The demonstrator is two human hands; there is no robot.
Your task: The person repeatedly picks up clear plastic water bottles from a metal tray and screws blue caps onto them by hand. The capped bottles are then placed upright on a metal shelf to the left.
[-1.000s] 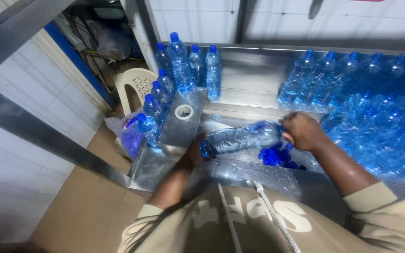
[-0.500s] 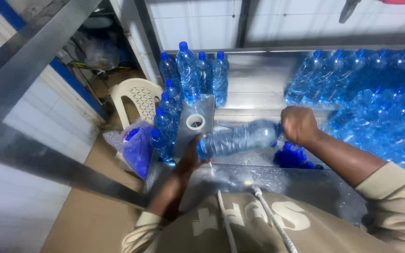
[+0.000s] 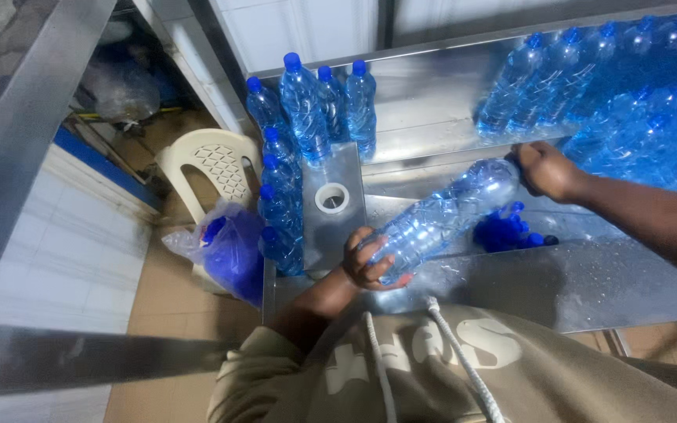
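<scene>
**Two hands holding one bottle**

Dozens of capped blue bottles [image 3: 636, 102] are crowding the far right of the steel table [image 3: 589, 282]. I'm watching a clear plastic bottle [image 3: 440, 219] lying tilted above it. The left hand [image 3: 366, 262] is wrapping its fingers round the base; the right hand [image 3: 546, 168] is closing in a fist over the neck end.

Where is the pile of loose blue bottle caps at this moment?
In the head view, the blue caps lie on the steel table, right of centre, just under the bottle held in both hands and below the right hand.
</scene>
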